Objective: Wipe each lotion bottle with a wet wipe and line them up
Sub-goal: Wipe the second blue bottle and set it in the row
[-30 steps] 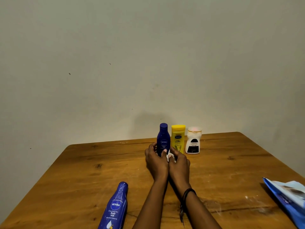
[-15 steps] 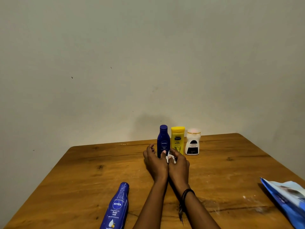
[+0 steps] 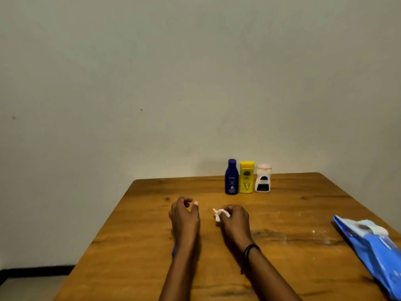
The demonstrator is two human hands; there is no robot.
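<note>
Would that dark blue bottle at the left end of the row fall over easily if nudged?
Probably tippy: the dark blue plastic lotion bottle is tall and narrow, standing upright on the wooden table. A push towards the yellow plastic bottle close beside it would likely be checked; the other way, nothing props it.

Wooden table [image 3: 314,274] with dark knots, plain pale wall [image 3: 195,83] behind, black skirting [image 3: 36,270], pale floor [image 3: 28,287].

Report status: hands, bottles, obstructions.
Left hand empty, fingers loosely curled. Right hand pinches wipe. Upright in a row at back: blue bottle, yellow bottle, white bottle. Wipe pack at right edge, clear of them.
</note>
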